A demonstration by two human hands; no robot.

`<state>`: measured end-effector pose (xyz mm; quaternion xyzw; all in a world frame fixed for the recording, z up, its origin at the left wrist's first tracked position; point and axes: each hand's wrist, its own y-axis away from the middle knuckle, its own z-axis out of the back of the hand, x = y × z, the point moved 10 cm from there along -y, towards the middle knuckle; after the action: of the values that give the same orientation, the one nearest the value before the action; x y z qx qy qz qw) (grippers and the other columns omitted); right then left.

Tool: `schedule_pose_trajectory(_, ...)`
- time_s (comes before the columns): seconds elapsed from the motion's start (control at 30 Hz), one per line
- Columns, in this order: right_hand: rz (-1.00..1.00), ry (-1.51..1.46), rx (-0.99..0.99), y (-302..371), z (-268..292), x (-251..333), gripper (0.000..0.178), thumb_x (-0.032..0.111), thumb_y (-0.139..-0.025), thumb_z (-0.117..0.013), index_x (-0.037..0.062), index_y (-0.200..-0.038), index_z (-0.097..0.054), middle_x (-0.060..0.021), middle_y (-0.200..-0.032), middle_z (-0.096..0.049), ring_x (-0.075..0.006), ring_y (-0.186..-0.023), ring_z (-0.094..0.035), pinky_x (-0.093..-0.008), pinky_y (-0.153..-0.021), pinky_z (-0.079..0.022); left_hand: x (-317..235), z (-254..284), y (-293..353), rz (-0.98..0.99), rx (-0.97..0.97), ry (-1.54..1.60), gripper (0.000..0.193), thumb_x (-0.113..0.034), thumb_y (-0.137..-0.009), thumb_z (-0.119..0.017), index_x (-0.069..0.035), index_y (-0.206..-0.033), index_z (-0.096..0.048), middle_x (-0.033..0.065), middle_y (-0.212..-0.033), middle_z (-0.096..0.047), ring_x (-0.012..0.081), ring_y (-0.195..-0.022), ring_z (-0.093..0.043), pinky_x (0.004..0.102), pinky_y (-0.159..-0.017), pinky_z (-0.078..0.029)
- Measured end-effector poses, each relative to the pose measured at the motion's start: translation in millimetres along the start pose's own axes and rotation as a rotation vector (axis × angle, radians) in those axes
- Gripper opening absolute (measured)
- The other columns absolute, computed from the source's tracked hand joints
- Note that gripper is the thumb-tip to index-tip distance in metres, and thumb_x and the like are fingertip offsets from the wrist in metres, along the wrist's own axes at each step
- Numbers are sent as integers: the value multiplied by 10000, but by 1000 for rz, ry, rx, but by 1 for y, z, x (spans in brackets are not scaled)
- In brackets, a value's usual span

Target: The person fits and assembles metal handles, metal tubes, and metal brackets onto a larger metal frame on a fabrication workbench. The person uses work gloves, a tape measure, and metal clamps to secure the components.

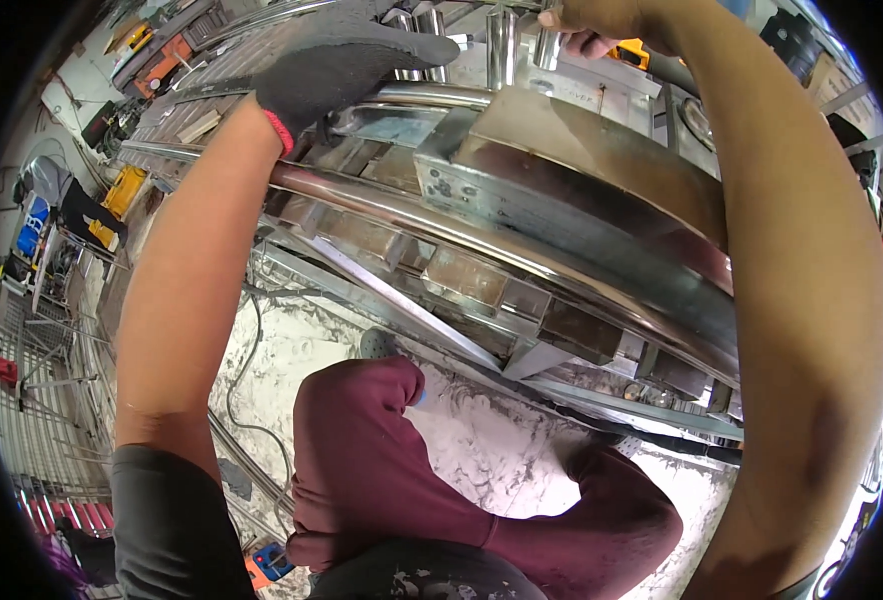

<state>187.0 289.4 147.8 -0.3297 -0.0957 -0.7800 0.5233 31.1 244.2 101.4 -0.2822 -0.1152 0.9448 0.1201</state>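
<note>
Steel tube [549,50] | in from near edge of bench [652,412] | probably stiff, slick; best held round its barrel | right hand [587,25] pinching its top | left hand [347,62] grip unclear

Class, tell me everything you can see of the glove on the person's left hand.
The glove covers the left hand, dark grey to black, fabric-like, with a red edge at the wrist. Its thumb points right, passing in front of short shiny tubes; whether it touches them is unclear. The picture's top edge cuts it off, and its other fingertips are hidden.
</note>
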Motion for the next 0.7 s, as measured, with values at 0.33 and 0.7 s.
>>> schedule_pose_trajectory(0.33,-555,742,-344,3,31,-17,295,166,-827,-786,-102,-947,-752,-280,-945,-747,-369,-918,-748,-425,-861,-580,20,7,-6,53,-110,136,356,-357,-819,-808,-49,-985,-745,28,-831,-695,114,-732,-603,314,-636,-474)
schedule_pose_trajectory(0.7,-402,655,-392,-16,19,-17,215,135,-837,-784,-32,-968,-750,-256,-923,-743,-352,-888,-736,-431,-823,-574,-10,15,-13,93,-101,77,437,-315,-852,-778,-2,-1154,-733,127,-1015,-755,197,-912,-671,357,-840,-531)
